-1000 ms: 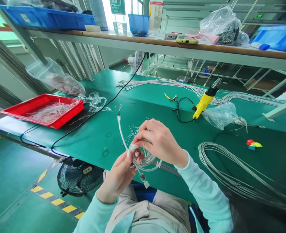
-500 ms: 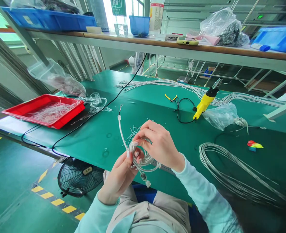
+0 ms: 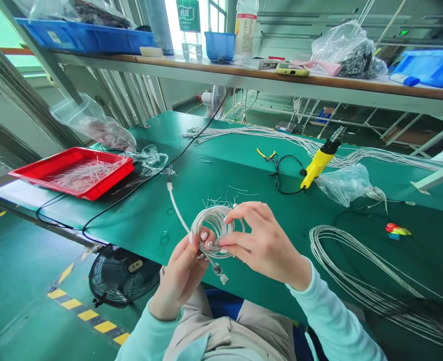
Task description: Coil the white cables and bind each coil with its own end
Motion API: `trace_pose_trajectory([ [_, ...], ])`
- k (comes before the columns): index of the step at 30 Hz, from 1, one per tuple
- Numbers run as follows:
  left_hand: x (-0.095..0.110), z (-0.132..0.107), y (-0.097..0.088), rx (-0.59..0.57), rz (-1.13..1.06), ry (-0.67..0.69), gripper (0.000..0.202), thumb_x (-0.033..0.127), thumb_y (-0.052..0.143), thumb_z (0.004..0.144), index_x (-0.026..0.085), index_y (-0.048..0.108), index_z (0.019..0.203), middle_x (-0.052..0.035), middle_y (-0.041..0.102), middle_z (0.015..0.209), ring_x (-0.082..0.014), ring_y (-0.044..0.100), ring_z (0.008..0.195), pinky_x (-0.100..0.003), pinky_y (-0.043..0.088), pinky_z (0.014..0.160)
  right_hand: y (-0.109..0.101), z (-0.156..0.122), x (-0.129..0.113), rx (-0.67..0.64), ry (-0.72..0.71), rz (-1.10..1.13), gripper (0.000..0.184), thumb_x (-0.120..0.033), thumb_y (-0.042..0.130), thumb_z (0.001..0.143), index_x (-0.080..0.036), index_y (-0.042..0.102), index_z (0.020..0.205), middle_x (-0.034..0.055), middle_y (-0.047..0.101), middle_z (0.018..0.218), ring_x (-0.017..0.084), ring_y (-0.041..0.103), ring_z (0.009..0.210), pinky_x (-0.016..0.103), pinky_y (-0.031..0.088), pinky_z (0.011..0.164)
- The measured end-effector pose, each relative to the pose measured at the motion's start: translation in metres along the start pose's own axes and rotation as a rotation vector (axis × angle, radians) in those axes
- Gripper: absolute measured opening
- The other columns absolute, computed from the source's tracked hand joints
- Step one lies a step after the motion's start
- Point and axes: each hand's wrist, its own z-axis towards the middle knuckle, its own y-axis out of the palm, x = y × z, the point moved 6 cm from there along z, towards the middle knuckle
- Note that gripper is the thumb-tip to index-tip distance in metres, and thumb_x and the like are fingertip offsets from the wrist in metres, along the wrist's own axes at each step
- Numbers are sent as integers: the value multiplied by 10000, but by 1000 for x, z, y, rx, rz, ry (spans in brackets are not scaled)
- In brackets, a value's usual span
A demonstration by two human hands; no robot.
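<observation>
Seemingly light, springy coil of clear silver cable (image 3: 215,231) pinched firmly at its rim by left hand (image 3: 179,275) and right hand (image 3: 264,248).

And the cable coil (image 3: 215,231) is partly lost behind the right hand (image 3: 266,245)! Up on the shelf (image 3: 206,67), the bottle (image 3: 246,30) runs off the top edge, label too small to read. Lower right, the loose cable bundle (image 3: 379,286) fades into blur, and that little colourful object (image 3: 396,231) on the tabletop (image 3: 213,173)? Too small to call!
</observation>
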Motion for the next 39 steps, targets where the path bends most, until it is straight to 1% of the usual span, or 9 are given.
trace_pose_trajectory([
  [5, 0, 1, 2, 1, 8, -1, 223, 357, 709, 856, 135, 689, 848, -21, 562, 780, -126, 493, 728, -212, 467, 665, 1, -1, -9, 16, -40, -155, 148, -227, 622, 929, -204, 696, 803, 45, 701, 982, 222, 558, 998, 371, 425, 866],
  [8, 0, 2, 2, 15, -15, -8, 226, 360, 714, 853, 136, 695, 852, -22, 570, 786, -125, 505, 742, -212, 472, 689, 0, 0, -14, 45, -66, -205, 166, -175, 565, 958, -193, 671, 831, 18, 726, 945, 182, 564, 838, 337, 424, 748],
  [11, 2, 1, 4, 17, -40, -5, 218, 352, 728, 843, 137, 694, 843, -18, 571, 789, -112, 504, 728, -188, 470, 668, 3, 1, -19, 19, -161, -146, 230, -105, 464, 984, -150, 649, 855, 34, 720, 864, 156, 575, 724, 313, 448, 664],
  [14, 4, -3, 6, 17, -59, -3, 208, 347, 719, 851, 141, 689, 843, -11, 556, 782, -105, 495, 699, -178, 462, 627, 3, 0, -20, -18, -219, -75, 277, -59, 400, 982, -123, 640, 859, 50, 695, 800, 155, 602, 732, 287, 496, 687],
  [19, 8, -3, 5, 50, -9, -4, 227, 349, 759, 812, 136, 681, 818, -6, 538, 758, -106, 471, 677, -184, 444, 608, 1, -2, -18, -85, -203, 25, 258, -63, 408, 952, -123, 649, 882, 70, 676, 836, 180, 574, 731, 311, 519, 698],
  [23, 7, -2, 7, 25, 39, 4, 231, 368, 736, 830, 143, 681, 823, -10, 542, 763, -119, 462, 681, -215, 432, 611, 0, -1, -22, -35, -162, -2, 183, -201, 527, 960, -147, 678, 871, 49, 681, 789, 184, 576, 686, 342, 488, 620],
  [27, 7, -5, 7, 21, 41, 12, 231, 375, 707, 855, 147, 675, 827, -10, 531, 764, -128, 455, 693, -238, 432, 642, -2, -1, -25, 19, -147, 20, 206, -109, 520, 957, -161, 668, 823, 24, 686, 774, 151, 583, 683, 302, 485, 619],
  [32, 11, -6, 4, 11, 43, 17, 244, 395, 702, 852, 157, 658, 823, 7, 502, 741, -121, 445, 680, -232, 421, 635, -1, -2, -23, -18, -146, 120, 179, -89, 499, 970, -126, 656, 891, 47, 699, 842, 149, 591, 766, 273, 521, 711],
  [39, 10, -8, 6, -16, 67, -21, 260, 408, 701, 849, 152, 666, 819, -4, 506, 745, -133, 450, 704, -242, 415, 669, -4, -3, -22, -78, -179, 32, 189, -86, 502, 958, -132, 666, 877, 53, 684, 843, 164, 567, 759, 293, 488, 701],
])
